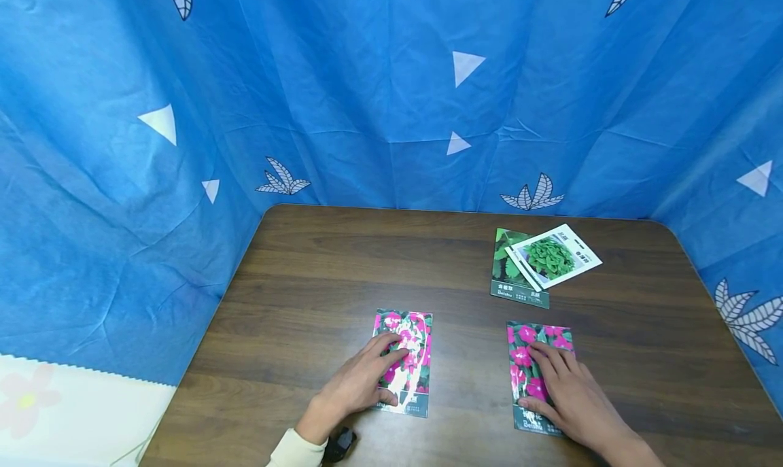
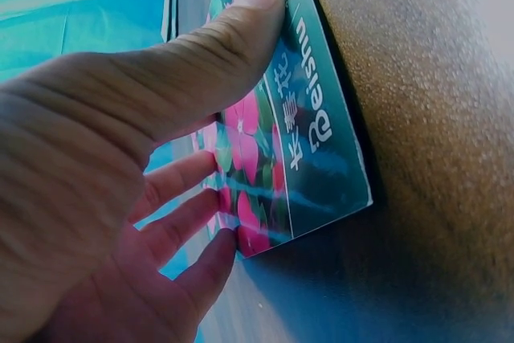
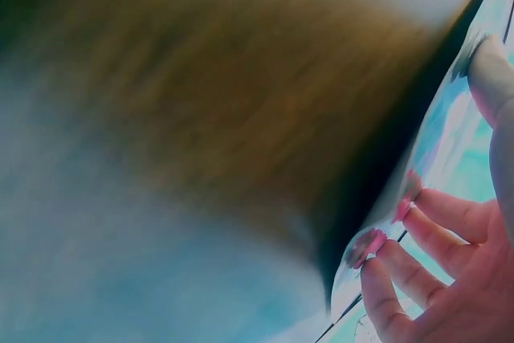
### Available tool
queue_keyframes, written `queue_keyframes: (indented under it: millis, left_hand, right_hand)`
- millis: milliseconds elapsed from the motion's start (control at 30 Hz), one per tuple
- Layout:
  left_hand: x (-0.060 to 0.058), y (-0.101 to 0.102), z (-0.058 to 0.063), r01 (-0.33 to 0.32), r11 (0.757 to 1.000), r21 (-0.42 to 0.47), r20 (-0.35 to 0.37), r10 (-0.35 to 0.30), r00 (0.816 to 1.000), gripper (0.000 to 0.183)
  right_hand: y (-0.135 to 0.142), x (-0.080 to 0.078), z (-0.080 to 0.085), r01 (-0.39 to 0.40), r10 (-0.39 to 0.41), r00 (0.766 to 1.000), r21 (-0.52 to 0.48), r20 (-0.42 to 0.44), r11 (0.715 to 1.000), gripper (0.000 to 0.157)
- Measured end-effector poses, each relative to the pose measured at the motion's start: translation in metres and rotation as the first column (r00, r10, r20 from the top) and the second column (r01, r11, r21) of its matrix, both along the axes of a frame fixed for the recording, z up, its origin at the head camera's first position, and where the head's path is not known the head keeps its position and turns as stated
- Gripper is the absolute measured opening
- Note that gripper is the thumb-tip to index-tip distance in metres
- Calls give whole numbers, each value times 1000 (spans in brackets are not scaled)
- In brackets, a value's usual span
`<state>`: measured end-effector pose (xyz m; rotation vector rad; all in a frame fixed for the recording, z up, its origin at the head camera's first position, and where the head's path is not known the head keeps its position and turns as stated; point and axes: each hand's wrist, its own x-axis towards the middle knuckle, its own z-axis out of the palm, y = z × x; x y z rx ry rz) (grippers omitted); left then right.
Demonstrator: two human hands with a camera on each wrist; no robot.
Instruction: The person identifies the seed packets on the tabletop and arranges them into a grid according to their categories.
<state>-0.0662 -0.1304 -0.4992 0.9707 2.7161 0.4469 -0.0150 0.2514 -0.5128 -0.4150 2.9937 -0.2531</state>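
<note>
In the head view, my left hand (image 1: 353, 383) rests on a seed packet with pink flowers (image 1: 422, 368), fingers and thumb spread over its left part. The left wrist view shows the thumb (image 2: 241, 30) lying on the green label end of that packet (image 2: 333, 186), with fingertips touching the flower picture. To the right, my right hand (image 1: 575, 395) lies on a second pink-flower packet (image 1: 518, 368), covering its right side. The right wrist view shows its thumb and fingertips touching the shiny packet (image 3: 434, 150). Neither hand is curled round its packet.
Behind the right packet lie a dark green seed packet (image 1: 514, 291) and, overlapping it, white-bordered leafy-green packets (image 1: 550, 256). All sit on a brown wooden table (image 1: 306, 283). Blue curtains (image 1: 391, 100) stand along its back and sides. A small black object (image 1: 340, 444) is by the left wrist.
</note>
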Motion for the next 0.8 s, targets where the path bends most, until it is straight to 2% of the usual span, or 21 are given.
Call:
queue_keyframes:
  millis: [400,800]
  left_hand:
    - [0,-1,-1,6,1000,2,-11,-6,1000,82]
    - [0,0,0,4,1000,5,-4,-4,1000,81]
  right_hand:
    - [-10,-1,0,10,-10,1000,-13,14,1000,96]
    - [-21,-1,0,-6,6,1000,-8,-12,1000,96]
